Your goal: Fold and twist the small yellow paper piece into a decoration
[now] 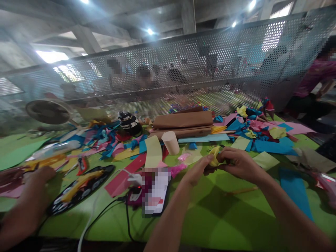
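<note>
Yellow paper point(215, 155) is being pinched by the left grip point(199, 169) and the right grip point(237, 159), both closing their fingers on it above the middle of the green surface point(210, 224). Leftward, a phone point(159, 192) is lying toward the near edge. Beyond it, a pale cylinder point(171, 142) is standing. Brown sheets point(183, 120) are lying along the far edge, colored scraps point(258, 125) heaping toward the far right corner.
</note>
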### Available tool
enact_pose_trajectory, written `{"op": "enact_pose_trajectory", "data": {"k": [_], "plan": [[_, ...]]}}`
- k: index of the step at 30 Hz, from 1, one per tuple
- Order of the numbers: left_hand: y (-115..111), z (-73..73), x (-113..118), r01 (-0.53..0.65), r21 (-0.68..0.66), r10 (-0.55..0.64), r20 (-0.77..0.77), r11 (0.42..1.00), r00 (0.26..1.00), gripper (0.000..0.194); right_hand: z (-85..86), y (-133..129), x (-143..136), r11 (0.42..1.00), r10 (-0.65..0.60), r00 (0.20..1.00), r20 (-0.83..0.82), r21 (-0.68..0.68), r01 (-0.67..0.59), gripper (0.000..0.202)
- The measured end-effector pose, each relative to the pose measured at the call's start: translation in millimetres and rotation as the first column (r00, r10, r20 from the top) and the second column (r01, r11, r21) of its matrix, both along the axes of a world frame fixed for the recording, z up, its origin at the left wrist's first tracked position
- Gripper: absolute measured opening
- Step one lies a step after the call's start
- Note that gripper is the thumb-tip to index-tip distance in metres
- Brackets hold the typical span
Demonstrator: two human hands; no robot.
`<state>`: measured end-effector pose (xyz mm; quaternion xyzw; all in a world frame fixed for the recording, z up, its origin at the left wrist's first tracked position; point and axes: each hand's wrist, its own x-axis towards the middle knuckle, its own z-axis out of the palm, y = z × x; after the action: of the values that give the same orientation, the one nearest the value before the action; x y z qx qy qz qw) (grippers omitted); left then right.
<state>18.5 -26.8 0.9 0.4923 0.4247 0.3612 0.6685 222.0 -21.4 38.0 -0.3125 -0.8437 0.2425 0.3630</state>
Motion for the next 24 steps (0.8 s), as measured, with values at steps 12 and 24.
{"op": "enact_pose_trajectory", "data": {"k": [12,24], "plan": [[1.0,3.2,-1.6,-0.076,0.028,0.076,-0.014,0.997,0.997,0.068,4.8,-8.7,-5.5,0.998,-0.048,0.991,-0.125,0.03,0.053,0.007],[-2.1,9.4,-3.0,-0.029,0.027,0.03,-0.031,0.999,0.999,0.065,-5.2,-0.3,-8.3,0.992,-0.019,0.996,0.092,0.127,0.007,0.012]]}}
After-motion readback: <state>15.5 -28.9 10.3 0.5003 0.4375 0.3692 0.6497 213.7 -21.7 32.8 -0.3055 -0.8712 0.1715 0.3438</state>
